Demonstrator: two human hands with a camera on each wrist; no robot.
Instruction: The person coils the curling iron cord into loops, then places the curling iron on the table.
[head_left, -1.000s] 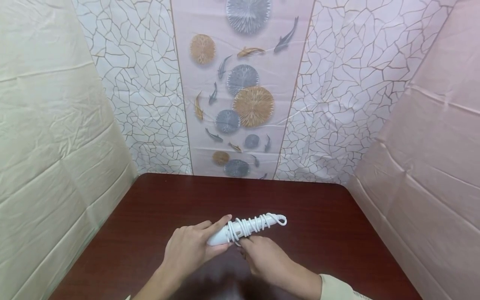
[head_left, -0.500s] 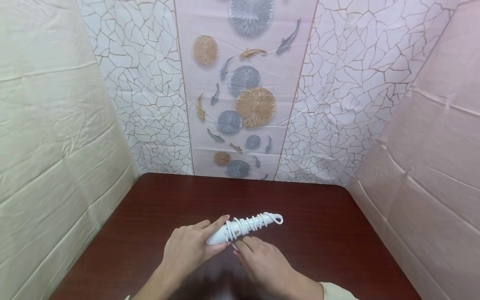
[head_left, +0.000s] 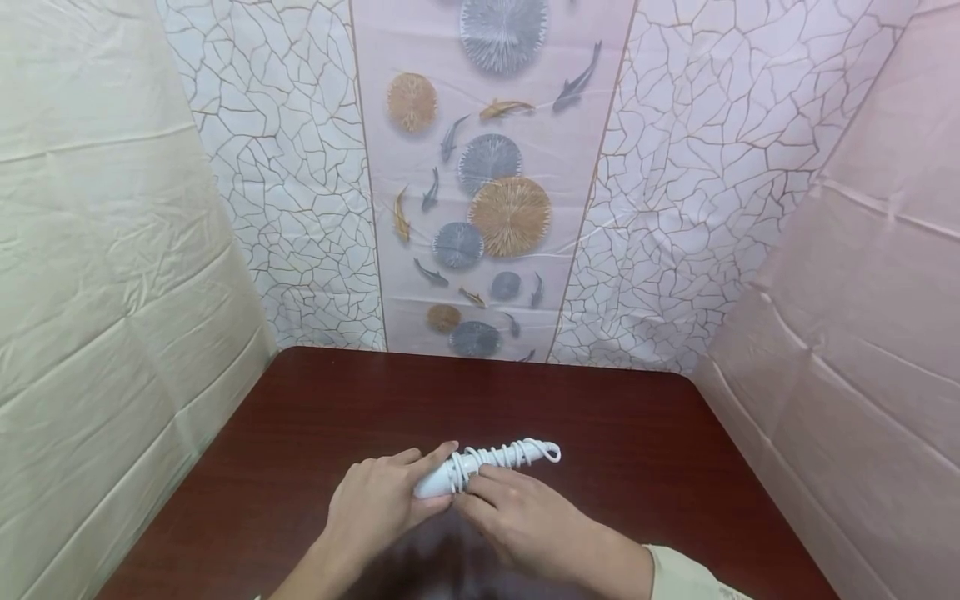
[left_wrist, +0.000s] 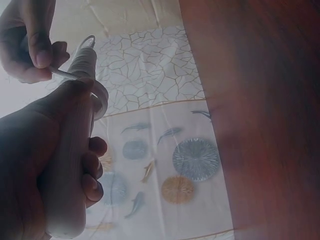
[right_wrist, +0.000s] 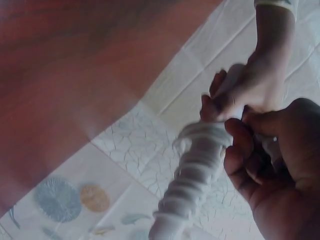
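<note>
A white, tapered, wand-shaped appliance (head_left: 431,483) is held above the table, its narrow end to the right. White cord (head_left: 517,454) winds round it in several coils and makes a small loop at the narrow tip. My left hand (head_left: 375,502) grips the thick end, with fingers curled round the body (left_wrist: 67,200) in the left wrist view. Close by, my right hand (head_left: 528,518) pinches the cord between thumb and finger. A short taut stretch of cord (left_wrist: 64,74) runs from those fingertips to the appliance. The cord's far end is hidden in my right hand.
Beneath both hands lies a dark red-brown wooden table (head_left: 360,392) with rounded far corners. A patterned cloth (head_left: 300,208) hangs behind it. Cream cloth walls (head_left: 97,292) stand close on the left and right.
My right hand has shifted slightly left along the appliance, its fingers now over the near side of the coils. The narrow tip has dipped a little. My left hand keeps its grip.
</note>
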